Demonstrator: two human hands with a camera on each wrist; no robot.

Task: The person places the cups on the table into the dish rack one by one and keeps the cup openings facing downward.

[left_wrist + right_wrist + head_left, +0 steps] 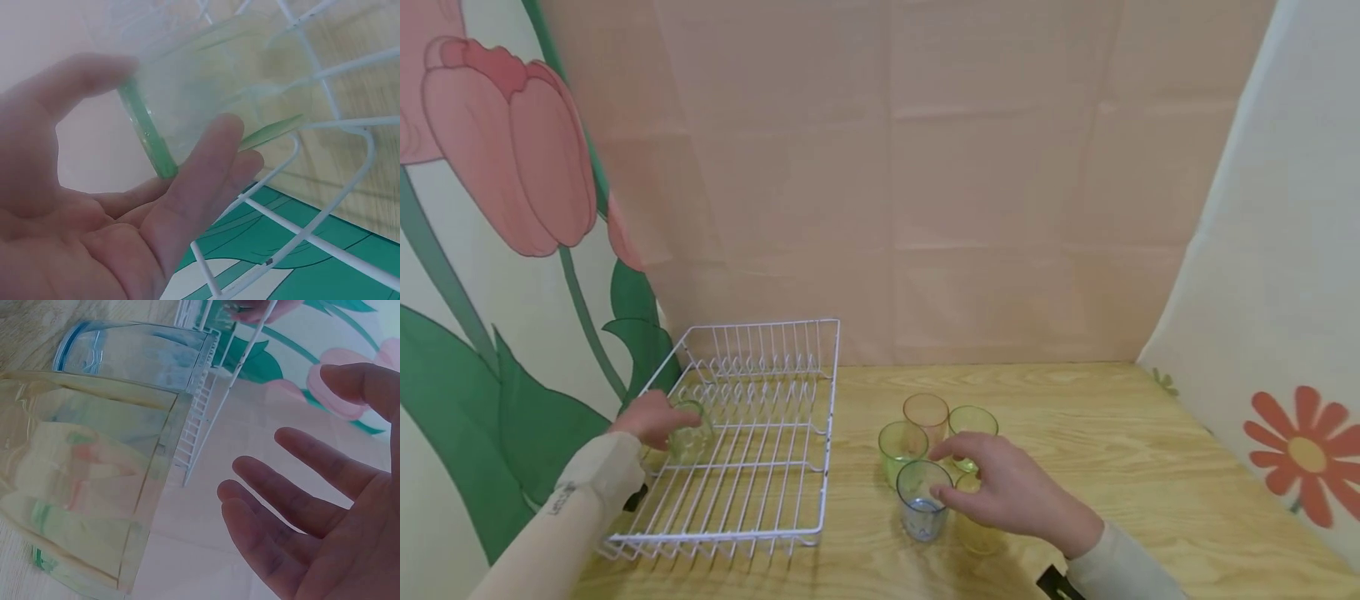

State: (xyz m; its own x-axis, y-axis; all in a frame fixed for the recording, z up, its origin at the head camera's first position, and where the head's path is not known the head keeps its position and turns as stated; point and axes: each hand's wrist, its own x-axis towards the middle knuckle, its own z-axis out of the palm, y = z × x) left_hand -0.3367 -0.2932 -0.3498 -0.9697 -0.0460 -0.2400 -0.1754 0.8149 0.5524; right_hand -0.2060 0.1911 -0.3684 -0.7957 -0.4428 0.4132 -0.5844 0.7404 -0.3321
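Note:
My left hand [653, 419] grips a clear green-tinted cup [691, 437] by its side, low over the left part of the white wire dish rack [823, 492]. In the left wrist view the thumb and fingers [203, 165] hold the cup's rim end, and its base is at the wires. My right hand [1011, 487] hovers over a cluster of cups, its fingers spread and holding nothing. Closest to it are a blue-grey cup [922, 508] and a yellow cup [977, 537], partly hidden beneath the hand. Behind them stand two green cups [901, 450] and an orange-rimmed cup [927, 410].
The rack stands on the left of a wood-grain table [1075, 408]. A pinkish-brown cloth [887, 167] hangs behind it. Flower-printed panels flank both sides, with a large tulip [512, 150] at left and a red flower [1305, 454] at right.

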